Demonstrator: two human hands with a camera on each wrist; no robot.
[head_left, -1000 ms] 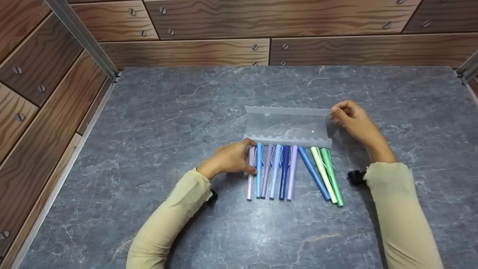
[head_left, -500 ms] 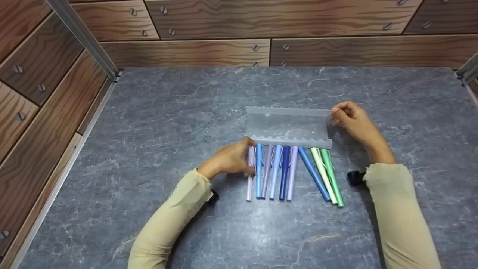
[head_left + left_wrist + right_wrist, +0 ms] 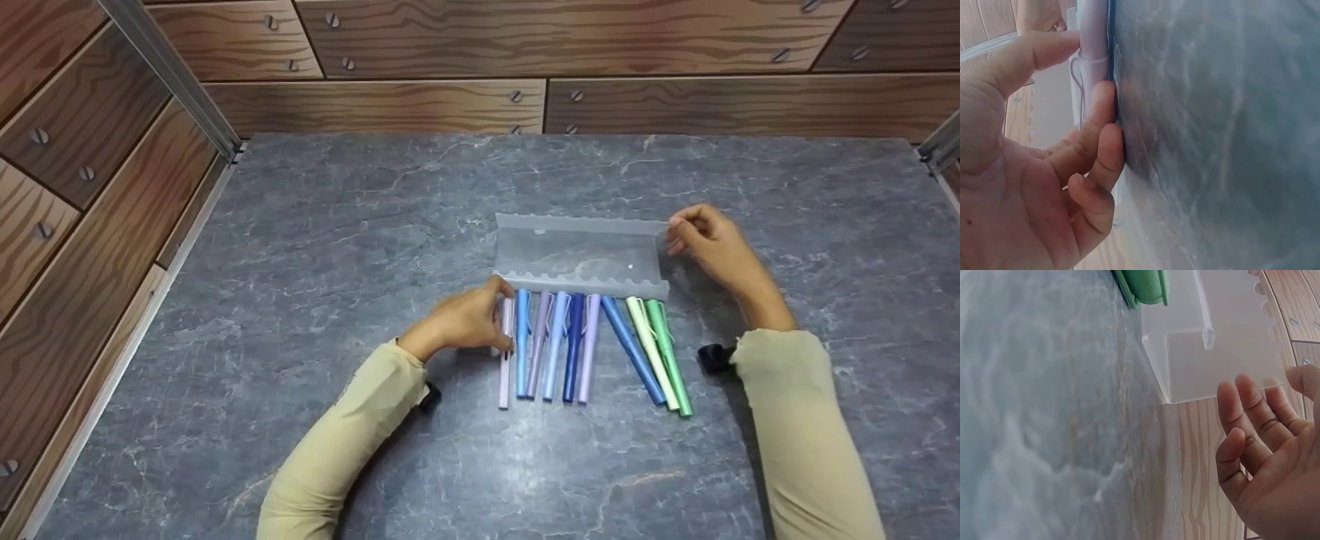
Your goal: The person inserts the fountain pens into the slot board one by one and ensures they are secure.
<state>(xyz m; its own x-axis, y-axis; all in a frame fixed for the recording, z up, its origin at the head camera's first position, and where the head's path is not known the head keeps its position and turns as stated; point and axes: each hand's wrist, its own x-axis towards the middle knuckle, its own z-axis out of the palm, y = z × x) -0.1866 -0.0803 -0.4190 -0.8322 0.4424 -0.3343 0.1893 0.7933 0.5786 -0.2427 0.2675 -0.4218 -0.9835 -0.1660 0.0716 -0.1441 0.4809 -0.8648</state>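
Observation:
My left hand (image 3: 461, 315) holds a pale lilac pen (image 3: 504, 382) between thumb and fingers, at the left end of a row of capped pens. In the left wrist view, the thumb lies against the lilac pen (image 3: 1094, 28) near its clip, and the fingertips sit low beside it. Behind the row lies an open translucent plastic case (image 3: 577, 251) with scalloped edges. My right hand (image 3: 709, 240) pinches the far right corner of this case; in the right wrist view, thumb and fingertips meet at the edge of the plastic case (image 3: 1219, 365).
Blue and purple pens, among them a dark blue pen (image 3: 574, 349), lie side by side. Further right, a blue pen (image 3: 634, 351), a pale green pen (image 3: 652, 352) and a green pen (image 3: 670, 358) slant. A grey marbled table (image 3: 360, 195) bears everything; wood-patterned walls (image 3: 420, 37) stand behind.
The lilac pen under my left hand has shifted slightly toward the near edge, its lower end now further forward than its neighbours. My right hand stays at the case's corner.

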